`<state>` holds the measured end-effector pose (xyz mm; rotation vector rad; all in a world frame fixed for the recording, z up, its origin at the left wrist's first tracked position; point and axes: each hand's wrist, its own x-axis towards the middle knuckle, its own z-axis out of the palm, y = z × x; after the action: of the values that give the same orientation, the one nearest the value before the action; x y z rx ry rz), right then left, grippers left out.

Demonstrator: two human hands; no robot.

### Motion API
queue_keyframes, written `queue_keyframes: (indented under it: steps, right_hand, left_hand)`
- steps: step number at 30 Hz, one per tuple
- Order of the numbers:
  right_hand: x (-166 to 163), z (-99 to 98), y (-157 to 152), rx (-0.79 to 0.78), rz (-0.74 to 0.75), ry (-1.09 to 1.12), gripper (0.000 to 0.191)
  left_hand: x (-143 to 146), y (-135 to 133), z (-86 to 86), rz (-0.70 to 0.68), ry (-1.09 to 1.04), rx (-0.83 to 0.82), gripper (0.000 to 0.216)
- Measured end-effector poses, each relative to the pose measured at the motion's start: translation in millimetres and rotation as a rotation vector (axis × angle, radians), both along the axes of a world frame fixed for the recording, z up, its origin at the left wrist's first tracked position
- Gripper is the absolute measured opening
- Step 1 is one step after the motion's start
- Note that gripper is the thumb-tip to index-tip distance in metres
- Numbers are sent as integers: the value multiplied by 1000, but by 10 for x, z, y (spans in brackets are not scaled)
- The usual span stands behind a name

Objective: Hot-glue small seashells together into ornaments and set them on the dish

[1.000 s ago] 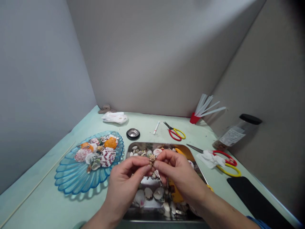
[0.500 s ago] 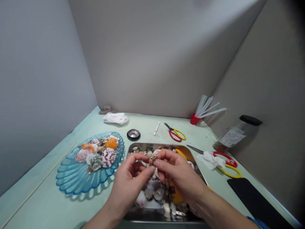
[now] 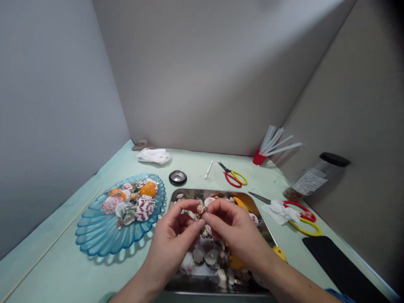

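My right hand (image 3: 241, 231): thumb and forefinger nearly together, pinching small brown shell (image 3: 200, 209). My left hand (image 3: 172, 237): thumb and forefinger parted, tips at shell; whether they grip, cannot tell. Shell between both hands, above metal tray (image 3: 202, 284) of loose shells (image 3: 212, 257). Blue dish (image 3: 104, 248) left of tray.

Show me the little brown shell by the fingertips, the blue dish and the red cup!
Little brown shell (image 3: 201, 208): head view, middle of its visible side.
Blue dish (image 3: 105, 236): head view, bare ribbed part.
Red cup (image 3: 259, 158): head view, outer wall.
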<state>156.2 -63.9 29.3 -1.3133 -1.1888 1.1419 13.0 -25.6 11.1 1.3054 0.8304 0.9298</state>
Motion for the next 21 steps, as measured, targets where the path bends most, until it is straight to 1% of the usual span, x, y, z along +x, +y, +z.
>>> queue_keyframes:
  steps: [3, 7, 13, 18, 21]
  right_hand:
    - [-4, -16, -4, 65, -42, -141, 11]
    - [-7, -11, -23, 146, -74, -283, 13]
    - [-9, -44, -39, 137, -94, -321, 16]
    - [-15, -47, -36, 159, -83, -407, 17]
    - [-29, -11, -49, 184, -69, -501, 17]
  left_hand:
    - [0, -3, 10, 20, 26, 30, 33]
    - [-1, 3, 0, 27, -3, 34, 28]
    - [-12, 15, -27, 27, -40, 36, 26]
    - [-13, 24, -26, 26, -67, 65, 18]
    - [-10, 30, -22, 29, -81, 16, 16]
